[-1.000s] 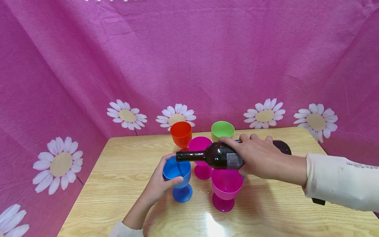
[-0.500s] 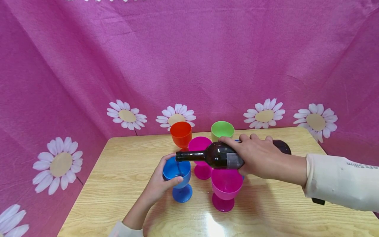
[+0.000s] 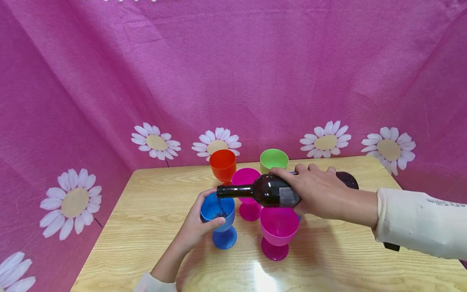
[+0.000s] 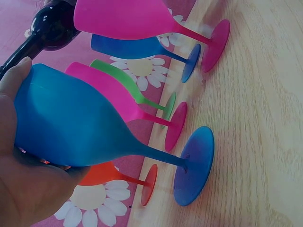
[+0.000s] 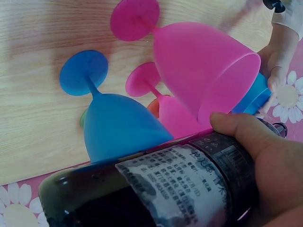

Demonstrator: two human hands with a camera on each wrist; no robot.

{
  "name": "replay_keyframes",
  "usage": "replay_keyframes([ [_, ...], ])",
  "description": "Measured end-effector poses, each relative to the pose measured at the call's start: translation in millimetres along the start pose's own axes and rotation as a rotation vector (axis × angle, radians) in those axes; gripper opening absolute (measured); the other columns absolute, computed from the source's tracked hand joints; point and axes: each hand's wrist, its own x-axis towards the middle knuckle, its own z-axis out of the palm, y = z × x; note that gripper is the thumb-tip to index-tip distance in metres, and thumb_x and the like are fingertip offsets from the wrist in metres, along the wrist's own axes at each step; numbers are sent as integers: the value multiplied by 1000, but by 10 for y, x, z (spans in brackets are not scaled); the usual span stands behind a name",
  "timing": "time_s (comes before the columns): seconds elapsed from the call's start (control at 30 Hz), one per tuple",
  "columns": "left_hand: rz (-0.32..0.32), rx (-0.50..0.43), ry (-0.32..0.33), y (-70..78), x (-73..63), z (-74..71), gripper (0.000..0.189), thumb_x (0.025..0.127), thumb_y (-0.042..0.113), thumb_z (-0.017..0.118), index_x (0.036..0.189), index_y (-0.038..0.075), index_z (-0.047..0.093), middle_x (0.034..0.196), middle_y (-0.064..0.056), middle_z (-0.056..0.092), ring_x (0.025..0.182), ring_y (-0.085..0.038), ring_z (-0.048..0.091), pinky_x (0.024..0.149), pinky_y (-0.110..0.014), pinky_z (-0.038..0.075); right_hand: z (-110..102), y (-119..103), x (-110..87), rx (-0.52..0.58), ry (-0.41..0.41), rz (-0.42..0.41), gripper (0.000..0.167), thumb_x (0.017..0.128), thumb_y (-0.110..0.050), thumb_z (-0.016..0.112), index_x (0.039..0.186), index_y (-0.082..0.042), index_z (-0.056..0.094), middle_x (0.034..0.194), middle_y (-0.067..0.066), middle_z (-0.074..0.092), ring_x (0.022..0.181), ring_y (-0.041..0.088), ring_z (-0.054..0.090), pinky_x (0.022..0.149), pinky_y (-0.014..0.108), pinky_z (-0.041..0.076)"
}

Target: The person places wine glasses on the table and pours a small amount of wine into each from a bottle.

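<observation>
My left hand (image 3: pixel 198 221) grips the bowl of a blue goblet (image 3: pixel 225 239), thumb on the near side and fingers round the far side. The goblet stands upright on the table. With my right hand (image 3: pixel 322 192) I hold a dark wine bottle (image 3: pixel 270 190) tilted nearly level, its mouth over the goblet's rim. A thin dark stream falls from the mouth, and bubbly dark liquid shows inside the bowl. In the right wrist view a printed label (image 5: pixel 175 189) faces up on the bottle, with my thumb along its side.
A pink goblet (image 3: pixel 280 231) stands under the bottle; another pink goblet (image 3: pixel 246 176) is behind its neck. Orange (image 3: pixel 223 164) and green (image 3: pixel 274 158) goblets stand at the back. A second blue goblet (image 5: pixel 120 120) is mostly hidden from the head. Pink cloth (image 3: pixel 255 81) hangs behind the wooden table (image 3: pixel 146 211).
The dark liquid in the blue goblet has risen and turned bubbly as the stream keeps falling. Both hands, the bottle and the goblets have stayed in place.
</observation>
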Motion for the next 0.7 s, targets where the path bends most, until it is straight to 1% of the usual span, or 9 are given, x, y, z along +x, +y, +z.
replay_keyframes([
  [0.17, 0, -5, -4, 4, 0, 1, 79, 88, 26, 83, 153, 33, 40, 157, -13, 42, 143, -46, 39, 96, -57, 56, -4, 5, 0, 4, -2, -2, 101, 64, -31, 100, 148, -42, 45, 102, 7, 60, 87, 27, 55, 63, 45, 39],
  [0.27, -11, -10, 3, 6, -4, 4, 79, 87, 25, 83, 153, 36, 41, 157, -11, 42, 144, -44, 39, 96, -57, 55, -7, 9, -3, 6, 3, -8, 101, 64, -32, 100, 148, -43, 45, 103, 7, 61, 88, 27, 55, 62, 44, 40],
  [0.47, -6, -15, 4, 3, -5, 5, 78, 87, 24, 83, 152, 36, 41, 156, -11, 43, 143, -45, 40, 96, -57, 55, -13, 17, -13, 8, 14, -21, 100, 65, -34, 99, 148, -43, 45, 104, 8, 61, 88, 28, 56, 61, 44, 40],
  [0.7, -10, -12, 4, -7, 0, 7, 78, 87, 26, 83, 152, 37, 41, 156, -11, 44, 143, -44, 41, 97, -58, 55, -11, 22, -19, 7, 14, -19, 100, 65, -34, 99, 148, -43, 46, 103, 8, 61, 87, 27, 55, 61, 44, 40],
])
